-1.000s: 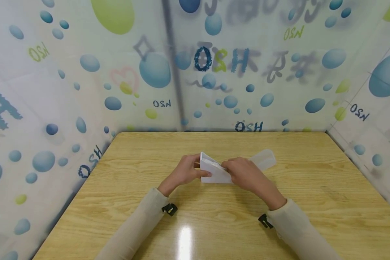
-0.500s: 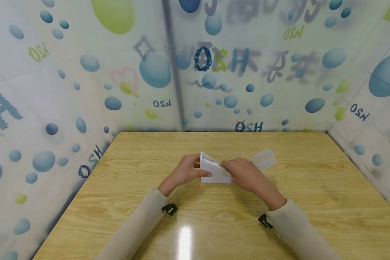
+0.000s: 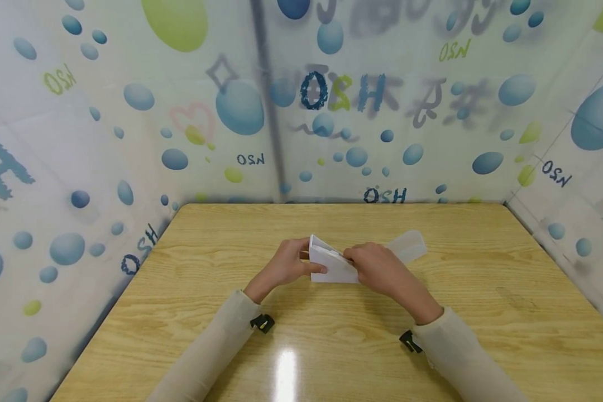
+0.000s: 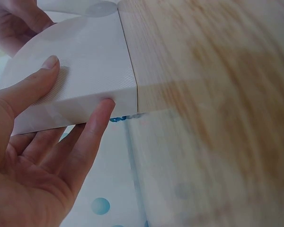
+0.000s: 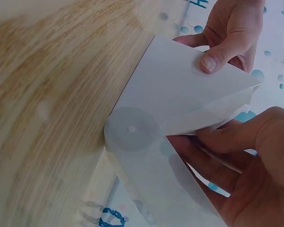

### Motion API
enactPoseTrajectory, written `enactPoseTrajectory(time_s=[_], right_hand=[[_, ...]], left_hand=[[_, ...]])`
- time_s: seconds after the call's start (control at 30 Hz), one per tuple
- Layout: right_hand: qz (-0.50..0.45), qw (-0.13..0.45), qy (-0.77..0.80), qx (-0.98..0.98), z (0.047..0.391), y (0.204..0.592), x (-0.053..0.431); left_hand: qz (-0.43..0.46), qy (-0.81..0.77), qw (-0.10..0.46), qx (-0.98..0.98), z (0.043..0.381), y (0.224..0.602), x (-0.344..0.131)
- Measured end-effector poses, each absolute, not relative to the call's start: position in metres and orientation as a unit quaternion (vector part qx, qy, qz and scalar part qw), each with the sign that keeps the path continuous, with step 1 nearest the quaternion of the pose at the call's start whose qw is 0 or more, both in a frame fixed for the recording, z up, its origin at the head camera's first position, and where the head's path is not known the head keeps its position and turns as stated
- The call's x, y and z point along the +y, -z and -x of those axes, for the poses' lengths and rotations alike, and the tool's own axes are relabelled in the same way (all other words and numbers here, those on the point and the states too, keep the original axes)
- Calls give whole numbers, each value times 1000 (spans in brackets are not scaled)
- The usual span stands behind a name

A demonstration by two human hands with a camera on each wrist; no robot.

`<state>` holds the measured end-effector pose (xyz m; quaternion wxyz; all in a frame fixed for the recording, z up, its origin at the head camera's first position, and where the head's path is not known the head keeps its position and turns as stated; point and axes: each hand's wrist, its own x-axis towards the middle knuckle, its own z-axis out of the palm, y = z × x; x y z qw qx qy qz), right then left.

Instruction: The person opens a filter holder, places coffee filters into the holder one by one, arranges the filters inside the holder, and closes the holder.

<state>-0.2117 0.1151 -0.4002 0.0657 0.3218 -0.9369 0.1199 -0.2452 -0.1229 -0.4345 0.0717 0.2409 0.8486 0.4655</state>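
A flat white box (image 3: 331, 268) stands on its edge on the table, its slanted top mouth open. My left hand (image 3: 287, 262) grips its left end, thumb on the front face and fingers against the end wall and behind. A translucent cover strip (image 3: 407, 247) is swung out to the right; in the right wrist view it turns on a round pivot (image 5: 132, 128) at the box's corner. My right hand (image 3: 379, 268) is curled at the mouth and seems to pinch a thin white piece (image 5: 217, 111) there; its fingertips are partly hidden.
The wood-grain table (image 3: 221, 240) reaches back to a pale wall sheet (image 3: 412, 134) printed with blue and green drops. Black clips (image 3: 263, 323) hang at both sleeve cuffs.
Both hands and the box stay almost in place. The white layer seen in the box's mouth has shifted slightly beside my right fingers since the earliest frame.
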Motion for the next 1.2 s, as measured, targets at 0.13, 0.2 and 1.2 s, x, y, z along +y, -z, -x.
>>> enactPoseTrajectory(time_s=[0.13, 0.2, 1.2], right_hand=[[-320, 62, -112, -939, 211, 399, 115], [-319, 58, -111, -939, 210, 399, 115], [-294, 66, -113, -947, 211, 388, 125]], left_hand=[[-241, -466, 72, 848, 245, 434, -123], [-242, -466, 72, 848, 245, 434, -123], [-233, -478, 81, 843, 244, 433, -122]])
